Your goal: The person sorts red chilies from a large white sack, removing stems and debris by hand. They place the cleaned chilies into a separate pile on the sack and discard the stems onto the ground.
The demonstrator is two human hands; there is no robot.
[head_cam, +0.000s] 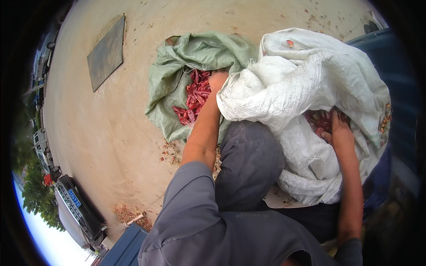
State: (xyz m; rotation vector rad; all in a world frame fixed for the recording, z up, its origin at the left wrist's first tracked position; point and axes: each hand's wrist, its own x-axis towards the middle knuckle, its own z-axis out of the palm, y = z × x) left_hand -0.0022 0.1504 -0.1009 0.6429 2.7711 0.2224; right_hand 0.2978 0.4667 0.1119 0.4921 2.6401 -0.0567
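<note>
My left hand (218, 80) reaches into the mouth of a green woven sack (163, 79), over a heap of dried red chillies (195, 98). Its fingers are hidden by the sack and the wrist. To the right, a white woven sack (286, 81) leans against my knee, its mouth sagging in folds. My right hand (340, 129) is inside that opening, thumb towards the darker chillies (316, 121) there. Its fingertips sink among the contents, so whether it grips any is unclear.
My bent knee (249, 159) stands between the sacks. Chilli scraps (169, 154) litter the concrete floor (126, 133). A flat dark board (107, 55) lies farther off. A broom (133, 217) is at lower left, near a parked vehicle (76, 209). A blue surface (392, 66) borders the right.
</note>
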